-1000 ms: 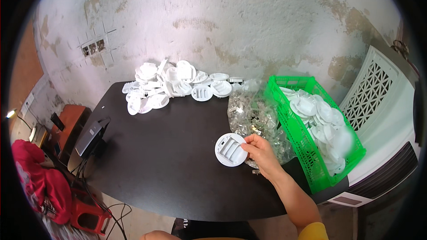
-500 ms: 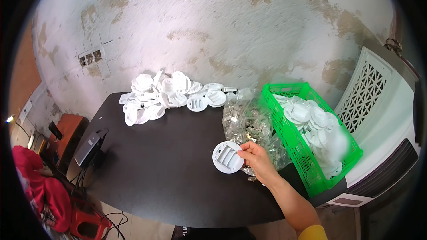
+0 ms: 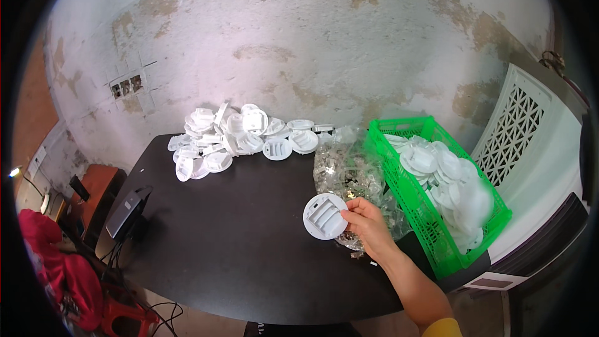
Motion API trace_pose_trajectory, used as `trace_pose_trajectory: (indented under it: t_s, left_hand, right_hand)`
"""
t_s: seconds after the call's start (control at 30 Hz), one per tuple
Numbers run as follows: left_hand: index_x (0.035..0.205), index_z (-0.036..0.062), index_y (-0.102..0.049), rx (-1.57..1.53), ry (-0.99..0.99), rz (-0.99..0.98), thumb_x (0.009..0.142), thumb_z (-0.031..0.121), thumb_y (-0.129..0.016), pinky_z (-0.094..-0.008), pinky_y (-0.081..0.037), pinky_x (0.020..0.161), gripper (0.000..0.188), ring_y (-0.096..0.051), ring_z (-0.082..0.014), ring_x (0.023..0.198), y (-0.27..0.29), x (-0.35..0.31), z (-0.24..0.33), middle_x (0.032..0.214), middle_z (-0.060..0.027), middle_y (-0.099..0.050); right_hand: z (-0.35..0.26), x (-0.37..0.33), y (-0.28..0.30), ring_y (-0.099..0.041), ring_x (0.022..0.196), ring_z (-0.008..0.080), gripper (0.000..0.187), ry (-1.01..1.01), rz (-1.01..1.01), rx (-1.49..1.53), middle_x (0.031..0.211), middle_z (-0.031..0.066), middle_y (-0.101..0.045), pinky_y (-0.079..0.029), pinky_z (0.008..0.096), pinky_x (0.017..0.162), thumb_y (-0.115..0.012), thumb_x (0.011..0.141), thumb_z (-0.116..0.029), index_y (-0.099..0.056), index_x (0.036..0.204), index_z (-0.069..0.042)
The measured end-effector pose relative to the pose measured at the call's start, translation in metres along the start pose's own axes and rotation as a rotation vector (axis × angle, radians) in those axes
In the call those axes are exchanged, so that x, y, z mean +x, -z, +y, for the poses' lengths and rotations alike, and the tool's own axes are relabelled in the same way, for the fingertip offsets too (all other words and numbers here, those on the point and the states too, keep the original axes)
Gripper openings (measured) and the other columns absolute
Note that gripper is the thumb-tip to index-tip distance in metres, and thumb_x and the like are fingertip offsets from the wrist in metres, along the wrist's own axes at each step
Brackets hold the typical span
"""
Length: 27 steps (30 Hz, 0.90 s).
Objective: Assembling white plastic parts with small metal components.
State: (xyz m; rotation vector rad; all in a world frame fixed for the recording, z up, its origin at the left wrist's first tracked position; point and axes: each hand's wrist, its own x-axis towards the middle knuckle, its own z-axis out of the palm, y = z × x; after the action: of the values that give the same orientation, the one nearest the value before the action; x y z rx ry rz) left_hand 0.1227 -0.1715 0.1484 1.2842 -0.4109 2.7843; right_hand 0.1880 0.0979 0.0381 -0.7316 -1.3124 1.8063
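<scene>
My right hand [image 3: 368, 227] pinches the right edge of a round white plastic battery housing [image 3: 325, 216] between thumb and fingers. Its slotted inner side faces up, above the dark table. Just behind it lies a clear plastic bag [image 3: 349, 168] full of small shiny metal parts; part of the bag is hidden by my hand. A heap of similar white housings [image 3: 237, 132] sits at the back of the table, against the wall. More white discs [image 3: 446, 175] fill the green basket [image 3: 417, 228] to the right of my hand. My left hand is out of view.
The dark table [image 3: 237, 237] has a curved front edge. A black device on a stand [image 3: 129, 211] with cables stands at its left end. Beyond the left side are a red stool [image 3: 128, 318] and red cloth [image 3: 68, 268]. A white appliance with a grille [image 3: 518, 125] stands at far right.
My right hand has shifted slightly right and away from me with the white housing, which stays in its pinch. The rest of the scene moved only slightly with the view.
</scene>
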Motion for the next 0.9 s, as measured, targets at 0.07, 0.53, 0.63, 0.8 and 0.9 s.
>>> trace_pose_trajectory:
  t_s: [0.07, 0.53, 0.63, 0.8, 0.9]
  left_hand:
    - [0.083, 0.0084, -0.052, 0.084, 0.069, -0.099, 0.091, 0.009, -0.057, -0.0273, -0.044, 0.065, 0.010, -0.052, -0.0188, 0.080, 0.018, 0.009, -0.006, 0.088, -0.0059, -0.048]
    - [0.089, 0.0043, -0.063, 0.988, 0.552, -1.086, 0.071, -0.008, -0.059, -0.0321, -0.051, 0.069, 0.022, -0.060, -0.0228, 0.082, 0.197, -0.033, -0.129, 0.092, -0.0083, -0.060]
    - [0.113, 0.0066, -0.061, 1.009, 0.652, -1.277, 0.082, 0.012, -0.063, -0.0415, -0.044, 0.095, 0.031, -0.054, -0.0279, 0.112, 0.189, -0.044, -0.132, 0.119, -0.0104, -0.058]
    - [0.128, 0.0086, -0.053, 1.074, 0.714, -1.630, 0.093, 0.037, -0.057, -0.0504, -0.026, 0.111, 0.045, -0.040, -0.0279, 0.133, 0.201, -0.055, -0.130, 0.136, -0.0102, -0.050]
    - [0.125, 0.0102, -0.056, 1.094, 0.725, -1.634, 0.092, 0.037, -0.058, -0.0508, -0.027, 0.110, 0.042, -0.041, -0.0271, 0.132, 0.199, -0.051, -0.128, 0.134, -0.0096, -0.051]
  right_hand:
    - [0.000, 0.000, 0.001, -0.061, 0.083, 0.0120, 0.013, 0.005, -0.011, 0.017, 0.092, 0.0059, -0.063, -0.050, 0.0274, 0.076, -0.060, 0.091, -0.010, -0.056, 0.100, -0.001]
    - [-0.005, 0.009, 0.010, -0.061, 0.090, 0.0167, 0.012, 0.100, 0.026, 0.080, 0.100, 0.0092, -0.061, -0.050, 0.0327, 0.084, -0.057, 0.091, -0.005, -0.053, 0.102, -0.002]
    - [-0.015, 0.015, 0.021, -0.061, 0.095, 0.0178, 0.015, 0.207, 0.128, 0.174, 0.105, 0.0100, -0.062, -0.050, 0.0327, 0.086, -0.056, 0.092, -0.006, -0.053, 0.106, 0.000]
    - [-0.062, 0.026, 0.035, -0.058, 0.107, 0.0213, 0.023, 0.355, 0.188, 0.427, 0.114, 0.0122, -0.059, -0.049, 0.0353, 0.096, -0.055, 0.092, -0.004, -0.052, 0.114, 0.002]
    - [-0.088, 0.037, 0.057, -0.055, 0.113, 0.0241, 0.029, 0.460, 0.241, 0.572, 0.119, 0.0142, -0.056, -0.048, 0.0371, 0.100, -0.055, 0.091, 0.001, -0.049, 0.119, 0.006]
